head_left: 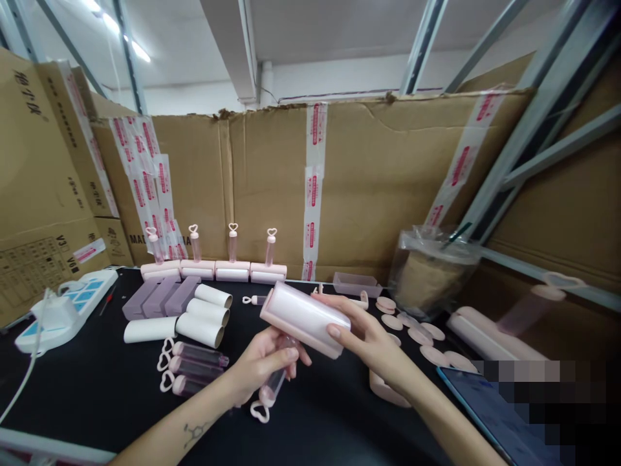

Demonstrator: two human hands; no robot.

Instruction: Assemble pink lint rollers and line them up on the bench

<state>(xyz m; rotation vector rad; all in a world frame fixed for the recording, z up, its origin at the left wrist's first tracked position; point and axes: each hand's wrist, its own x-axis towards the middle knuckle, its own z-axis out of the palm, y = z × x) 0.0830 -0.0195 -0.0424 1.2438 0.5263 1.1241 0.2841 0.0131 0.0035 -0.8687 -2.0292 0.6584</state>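
I hold a pink lint roller [308,314] in both hands above the black tabletop, its white roll facing up and tilted down to the right. My left hand [264,359] is closed around the clear handle just below the head; the heart-shaped loop [261,411] hangs beneath it. My right hand [363,323] grips the right end of the head, thumb on the front and fingers over the top. To the left lie several loose purple handles [196,369] with heart loops and white paper rolls [206,314]. Pale pink discs [421,333] are scattered to the right.
Several lint rollers [233,270] stand upright along the cardboard wall [262,175]. Purple covers [162,298] lie in front of them. A power strip [72,310] is far left; a bagged drink cup [431,278], another roller [499,333] and a phone [495,408] are right.
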